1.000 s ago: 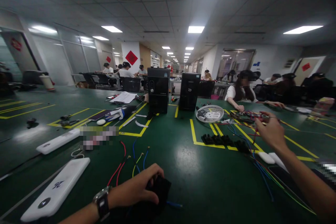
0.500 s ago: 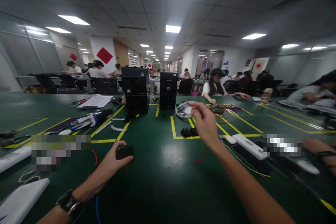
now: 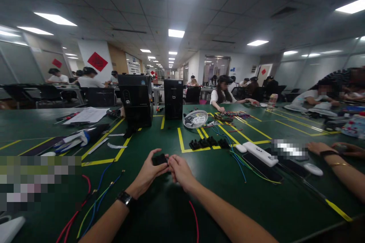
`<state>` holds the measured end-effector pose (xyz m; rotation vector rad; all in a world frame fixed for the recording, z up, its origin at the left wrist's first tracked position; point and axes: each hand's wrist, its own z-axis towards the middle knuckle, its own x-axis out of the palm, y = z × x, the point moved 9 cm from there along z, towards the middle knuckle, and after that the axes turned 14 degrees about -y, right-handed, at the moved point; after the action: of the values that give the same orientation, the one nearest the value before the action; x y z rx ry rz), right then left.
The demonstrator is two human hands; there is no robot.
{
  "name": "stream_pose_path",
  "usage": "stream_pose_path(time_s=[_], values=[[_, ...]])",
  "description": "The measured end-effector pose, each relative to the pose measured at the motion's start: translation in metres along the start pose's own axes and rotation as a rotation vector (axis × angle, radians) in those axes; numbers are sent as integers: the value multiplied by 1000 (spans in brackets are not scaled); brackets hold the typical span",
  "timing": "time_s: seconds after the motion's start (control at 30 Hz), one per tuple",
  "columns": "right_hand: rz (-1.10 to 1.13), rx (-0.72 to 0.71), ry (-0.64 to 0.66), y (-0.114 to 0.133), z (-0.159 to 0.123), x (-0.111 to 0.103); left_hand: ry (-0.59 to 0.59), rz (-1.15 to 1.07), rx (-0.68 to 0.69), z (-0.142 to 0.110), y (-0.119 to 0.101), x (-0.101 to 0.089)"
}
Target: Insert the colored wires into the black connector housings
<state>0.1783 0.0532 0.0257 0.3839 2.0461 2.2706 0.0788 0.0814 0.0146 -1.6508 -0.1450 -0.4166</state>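
Several wires (image 3: pixel 90 209) are fanning out; the left hand (image 3: pixel 144 176) is holding in a snug grip, above the worktop (image 3: pixel 234 201), a black block (image 3: pixel 159 159), long axis running sideways; the right hand (image 3: pixel 181 173) is apparently pinching a red wire (image 3: pixel 195 216), tail pointing nearward.

Two black computer towers (image 3: pixel 137 102) stood toward the far side of the green table (image 3: pixel 156 136) — papers (image 3: pixel 87 115) lay to their left, a white oblong device (image 3: pixel 260 153) nearer on the right — and a red diamond (image 3: pixel 97 62) hung at far left.
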Motion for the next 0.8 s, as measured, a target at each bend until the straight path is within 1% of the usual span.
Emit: stream_pose_path(time_s=[0.1,0.17,0.23,0.3,0.37,0.43,0.5,0.63,0.7,0.8], values=[[-32,29,-15,-13,-8,5,73,-49,21,-8,-7,8],[-27,70,-40,-17,-10,6,114,-133,44,-11,-14,12],[-15,101,-54,-17,-12,7,142,-220,38,-11,-17,14],[-4,127,-48,-17,-14,8,152,-284,27,-9,-17,13],[-4,150,-23,-18,-17,12,137,-317,35,-6,-16,10],[-51,141,1,-17,-19,14,112,-331,47,-4,-15,6],[-154,46,8,-11,-21,14,96,-339,47,-3,-15,5],[-404,-309,-13,19,-25,11,80,-361,47,-5,-18,5],[-486,-385,0,27,-27,10,71,-358,40,-6,-19,4],[-542,-436,3,34,-27,7,59,-340,43,-8,-21,4]])
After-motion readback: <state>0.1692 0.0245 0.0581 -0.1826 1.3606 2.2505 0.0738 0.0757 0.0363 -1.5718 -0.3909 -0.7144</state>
